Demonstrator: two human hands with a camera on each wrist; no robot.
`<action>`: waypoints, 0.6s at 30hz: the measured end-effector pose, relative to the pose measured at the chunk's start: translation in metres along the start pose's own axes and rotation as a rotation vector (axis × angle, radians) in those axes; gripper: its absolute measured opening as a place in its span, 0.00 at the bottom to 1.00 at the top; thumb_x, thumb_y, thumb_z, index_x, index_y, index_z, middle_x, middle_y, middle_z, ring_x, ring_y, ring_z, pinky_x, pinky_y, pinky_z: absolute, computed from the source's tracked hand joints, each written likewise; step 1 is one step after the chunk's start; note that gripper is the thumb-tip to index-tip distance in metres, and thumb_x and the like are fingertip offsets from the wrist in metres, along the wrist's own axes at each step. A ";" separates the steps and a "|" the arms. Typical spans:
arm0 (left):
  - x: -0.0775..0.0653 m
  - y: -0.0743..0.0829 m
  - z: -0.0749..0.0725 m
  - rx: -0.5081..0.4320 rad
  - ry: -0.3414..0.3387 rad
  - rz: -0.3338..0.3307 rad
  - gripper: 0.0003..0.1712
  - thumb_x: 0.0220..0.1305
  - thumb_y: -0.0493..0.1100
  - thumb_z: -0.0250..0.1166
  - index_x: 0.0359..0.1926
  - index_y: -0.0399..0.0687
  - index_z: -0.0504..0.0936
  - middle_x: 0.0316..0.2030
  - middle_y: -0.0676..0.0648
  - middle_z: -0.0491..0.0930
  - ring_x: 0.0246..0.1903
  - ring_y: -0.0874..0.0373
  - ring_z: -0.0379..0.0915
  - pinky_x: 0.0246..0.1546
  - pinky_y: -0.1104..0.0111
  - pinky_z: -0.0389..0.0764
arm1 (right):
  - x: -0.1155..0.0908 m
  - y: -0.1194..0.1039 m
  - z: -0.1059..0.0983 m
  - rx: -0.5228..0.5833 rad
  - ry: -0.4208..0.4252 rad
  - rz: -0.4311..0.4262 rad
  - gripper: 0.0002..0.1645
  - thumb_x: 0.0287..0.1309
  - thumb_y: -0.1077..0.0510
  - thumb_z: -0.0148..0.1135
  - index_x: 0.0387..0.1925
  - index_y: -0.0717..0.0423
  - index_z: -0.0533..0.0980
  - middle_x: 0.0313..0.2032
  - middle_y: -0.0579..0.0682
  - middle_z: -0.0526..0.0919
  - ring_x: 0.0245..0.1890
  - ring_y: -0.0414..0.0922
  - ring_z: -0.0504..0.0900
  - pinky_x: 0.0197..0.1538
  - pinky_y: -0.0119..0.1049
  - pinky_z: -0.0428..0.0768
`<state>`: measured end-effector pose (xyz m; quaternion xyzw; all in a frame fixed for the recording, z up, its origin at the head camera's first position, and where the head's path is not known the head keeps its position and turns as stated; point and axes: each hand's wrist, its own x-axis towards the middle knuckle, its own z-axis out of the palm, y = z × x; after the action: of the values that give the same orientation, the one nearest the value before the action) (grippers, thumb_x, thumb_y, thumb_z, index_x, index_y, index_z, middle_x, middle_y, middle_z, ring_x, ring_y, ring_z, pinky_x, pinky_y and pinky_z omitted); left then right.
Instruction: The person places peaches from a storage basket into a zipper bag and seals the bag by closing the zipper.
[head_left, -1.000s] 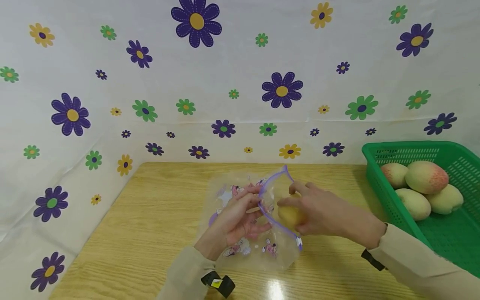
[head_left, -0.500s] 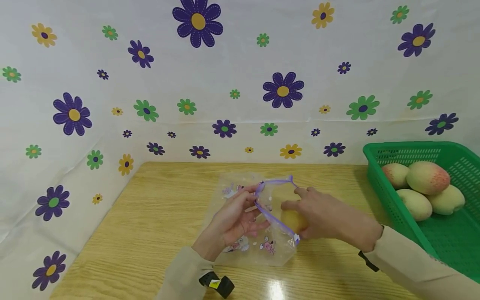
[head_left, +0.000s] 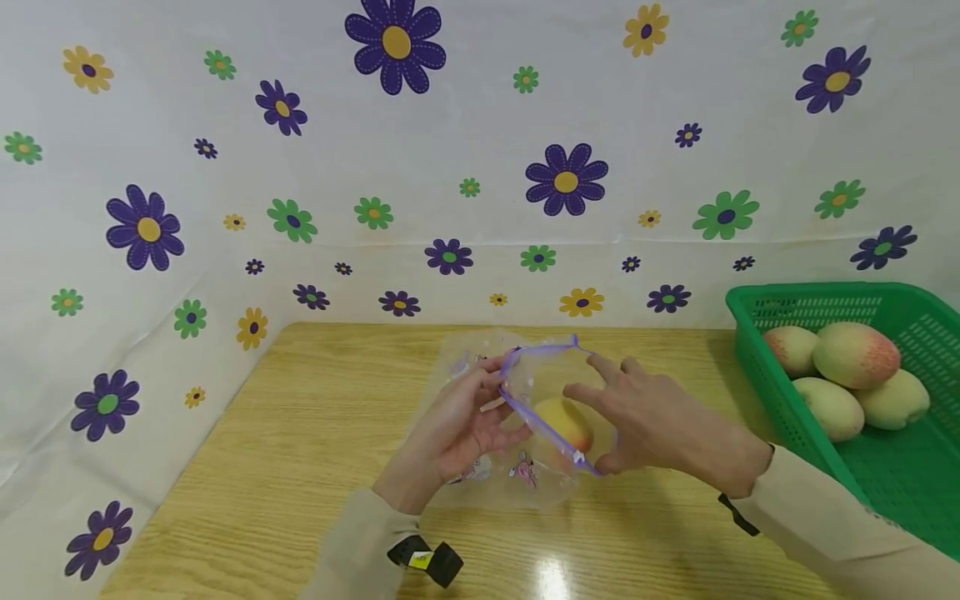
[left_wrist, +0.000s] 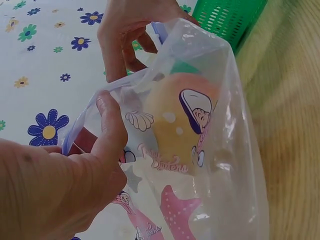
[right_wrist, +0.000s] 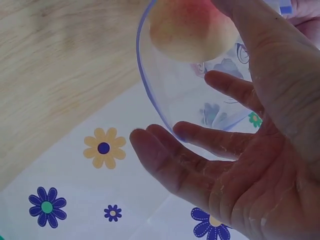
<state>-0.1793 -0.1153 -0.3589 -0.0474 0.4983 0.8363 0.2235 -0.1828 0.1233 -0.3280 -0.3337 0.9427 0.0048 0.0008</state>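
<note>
One peach (head_left: pixel 570 421) inside zip bag (left_wrist: pixel 225 195), well in from back edge of counter (head_left: pixel 300 467). Our left grip (head_left: pixel 457 425) pinches purple rim (head_left: pixel 542 426); right grip (head_left: pixel 652 421) spread, holding nothing. We best hold mouth wide, ease right out.

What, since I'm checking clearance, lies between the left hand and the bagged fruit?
In the head view, the purple rim of the bag crosses between the left hand and the fruit. The left wrist view shows printed film there.
</note>
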 end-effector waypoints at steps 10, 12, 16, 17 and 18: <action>-0.009 0.029 0.007 -0.048 -0.012 0.069 0.18 0.77 0.42 0.47 0.63 0.57 0.70 0.53 0.48 0.66 0.52 0.55 0.71 0.42 0.59 0.89 | 0.003 0.003 -0.022 -0.087 0.171 -0.024 0.46 0.41 0.32 0.81 0.61 0.44 0.79 0.68 0.64 0.72 0.47 0.64 0.82 0.36 0.52 0.88; -0.011 0.035 0.009 -0.048 -0.024 0.084 0.17 0.76 0.41 0.46 0.62 0.58 0.70 0.53 0.48 0.66 0.52 0.55 0.70 0.42 0.60 0.89 | 0.005 0.005 -0.028 -0.087 0.189 -0.027 0.47 0.40 0.31 0.81 0.61 0.44 0.78 0.69 0.64 0.71 0.47 0.63 0.81 0.39 0.52 0.88; -0.013 0.045 0.013 -0.040 -0.040 0.100 0.20 0.76 0.41 0.45 0.64 0.57 0.69 0.54 0.48 0.65 0.52 0.56 0.70 0.41 0.61 0.89 | 0.007 0.008 -0.037 -0.090 0.197 -0.030 0.49 0.39 0.30 0.80 0.63 0.44 0.78 0.71 0.64 0.70 0.50 0.63 0.82 0.42 0.55 0.88; -0.014 0.047 0.015 -0.038 -0.042 0.101 0.21 0.76 0.41 0.45 0.65 0.57 0.68 0.54 0.48 0.65 0.52 0.56 0.70 0.42 0.61 0.89 | 0.007 0.008 -0.039 -0.090 0.192 -0.029 0.49 0.39 0.29 0.80 0.63 0.43 0.77 0.71 0.63 0.69 0.51 0.63 0.82 0.43 0.55 0.88; -0.014 0.049 0.016 -0.036 -0.045 0.102 0.21 0.76 0.41 0.45 0.66 0.57 0.68 0.54 0.49 0.66 0.52 0.56 0.70 0.42 0.61 0.89 | 0.007 0.009 -0.041 -0.090 0.189 -0.030 0.50 0.39 0.29 0.80 0.64 0.43 0.77 0.72 0.63 0.69 0.51 0.63 0.82 0.43 0.56 0.88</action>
<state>-0.1850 -0.1264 -0.3069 -0.0073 0.4799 0.8562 0.1910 -0.1939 0.1253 -0.2871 -0.3466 0.9322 0.0157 -0.1032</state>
